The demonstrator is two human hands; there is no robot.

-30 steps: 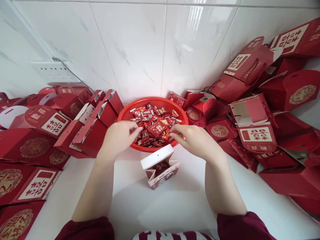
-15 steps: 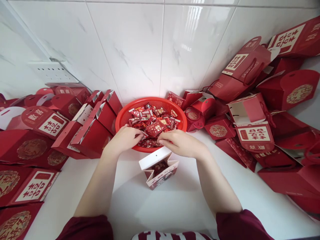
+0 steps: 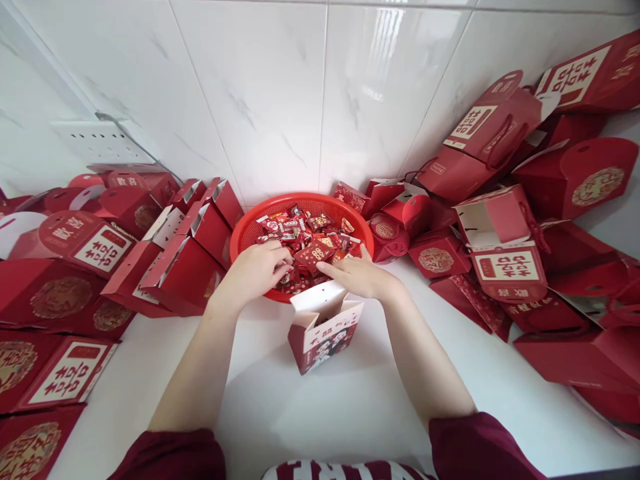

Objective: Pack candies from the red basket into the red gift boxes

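A red perforated plastic basket point(image 3: 240, 237) holds many small wrapped candies point(image 3: 315, 253), mostly red. My left hand point(image 3: 257, 267) reaches over its near left rim, thumb and fingers pinched at a small wrapped candy, partly hidden by the fingers. My right hand point(image 3: 357, 272) lies over the near right rim with its fingers apart, the thumb beside a red packet and nothing visibly held. Just below this hand stands an open cardboard gift box point(image 3: 327, 337), red and white with printed figures, tilted back toward the basket. Its white flap is raised, and its contents are hidden.
Stacked red gift boxes point(image 3: 55, 293) line the left side, with several upright open boxes point(image 3: 185, 267) near the basket. More red boxes point(image 3: 510, 267) pile up on the right. A white tiled wall point(image 3: 275, 100) rises behind, with a socket strip point(image 3: 105, 141) at left.
The gift box has tipped back toward the basket and shifted slightly right, hiding its contents. My left hand has moved slightly right and closed in; my right hand has spread its fingers.
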